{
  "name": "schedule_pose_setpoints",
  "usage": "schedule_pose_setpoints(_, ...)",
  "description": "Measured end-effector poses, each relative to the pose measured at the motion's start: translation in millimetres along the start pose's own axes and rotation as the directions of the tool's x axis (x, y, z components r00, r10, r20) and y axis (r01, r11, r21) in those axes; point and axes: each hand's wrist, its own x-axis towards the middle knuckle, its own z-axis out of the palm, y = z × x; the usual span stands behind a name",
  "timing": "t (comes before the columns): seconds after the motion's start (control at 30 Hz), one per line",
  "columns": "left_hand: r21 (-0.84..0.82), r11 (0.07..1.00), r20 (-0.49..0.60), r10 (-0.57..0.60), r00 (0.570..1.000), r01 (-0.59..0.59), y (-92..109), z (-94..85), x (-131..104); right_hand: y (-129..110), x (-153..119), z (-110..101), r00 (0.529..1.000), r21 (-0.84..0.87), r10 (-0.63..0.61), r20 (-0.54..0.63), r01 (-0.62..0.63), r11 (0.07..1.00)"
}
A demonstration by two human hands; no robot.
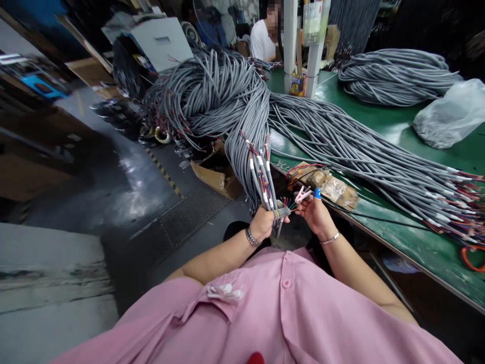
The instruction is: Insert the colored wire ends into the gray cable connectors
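My left hand (pixel 264 222) is closed around several grey cables (pixel 267 194) whose ends show white bands and thin coloured wires. Grey wrapping covers part of its fingers. Just to the right, my right hand (pixel 315 215) has its fingers pinched at the thin coloured wires (pixel 291 205) that fan out between the hands. A blue cover sits on one of its fingertips. Beside those fingers is a small pink clip (pixel 302 194), which also appears to be within the right hand's grasp. The two hands are close together at the table's front edge.
Long grey cables (pixel 341 131) lie across the green table (pixel 401 119), with a big coil (pixel 212 96) at the left and another bundle (pixel 397 76) at the back right. A wooden block (pixel 333 189), a plastic bag (pixel 450 114) and a cardboard box (pixel 215 174) are nearby. A person (pixel 261 40) sits behind.
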Motion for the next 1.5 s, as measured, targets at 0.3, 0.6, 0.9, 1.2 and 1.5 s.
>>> schedule_pose_setpoints(0.3,-0.006,0.999,0.08,-0.044,0.996,0.045,4,5.3,9,8,9,8,0.989,0.087,-0.139,0.058,0.134,0.987)
schedule_pose_setpoints(0.6,0.064,0.997,0.1,-0.057,0.993,0.051,1,0.4,10,14,18,7,0.996,0.154,-0.082,0.047,0.074,0.985)
schedule_pose_setpoints(0.9,0.13,0.991,0.116,-0.04,0.992,0.025,-7,1.0,16,12,21,15,0.995,0.178,-0.087,-0.038,0.093,0.98)
schedule_pose_setpoints(1.2,0.105,0.993,0.069,-0.053,0.996,0.045,-3,-0.9,8,13,10,8,0.999,0.188,-0.03,0.041,0.021,0.982)
schedule_pose_setpoints(1.5,0.015,1.0,-0.037,0.015,0.999,-0.014,-4,3.7,-3,4,-1,4,0.995,0.076,-0.097,0.039,0.094,0.993)
